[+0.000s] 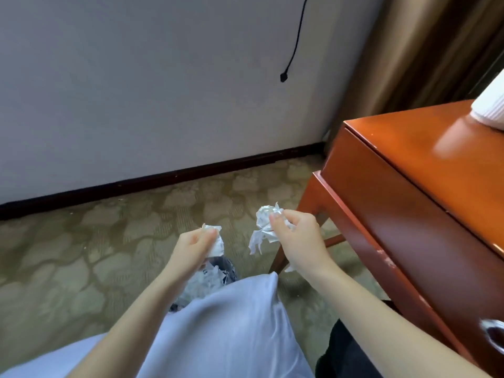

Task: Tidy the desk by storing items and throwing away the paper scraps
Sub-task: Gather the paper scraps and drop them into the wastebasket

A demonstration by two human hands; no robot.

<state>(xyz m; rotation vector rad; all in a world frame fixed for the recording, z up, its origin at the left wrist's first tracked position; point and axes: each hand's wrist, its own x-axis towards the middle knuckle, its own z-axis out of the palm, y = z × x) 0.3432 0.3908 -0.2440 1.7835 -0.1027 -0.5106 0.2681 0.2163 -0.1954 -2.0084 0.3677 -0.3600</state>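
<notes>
My left hand (195, 245) is closed on a small wad of white paper scraps (216, 242), held over a waste bin (218, 276) on the carpet. The bin holds several white scraps and is partly hidden by my light blue shirt and left forearm. To the right, my right hand (297, 227) grips a larger bunch of crumpled white paper scraps (263, 230), with strips hanging down from it. This bunch hangs a little right of the bin, beside the wooden desk (409, 170).
The reddish wooden desk fills the right side, with a drawer handle (493, 334) at its lower right and a white ribbed object (491, 110) on top. A black cable (293, 50) hangs down the grey wall. Patterned carpet (81, 255) covers the floor; brown curtains (425, 50) hang behind the desk.
</notes>
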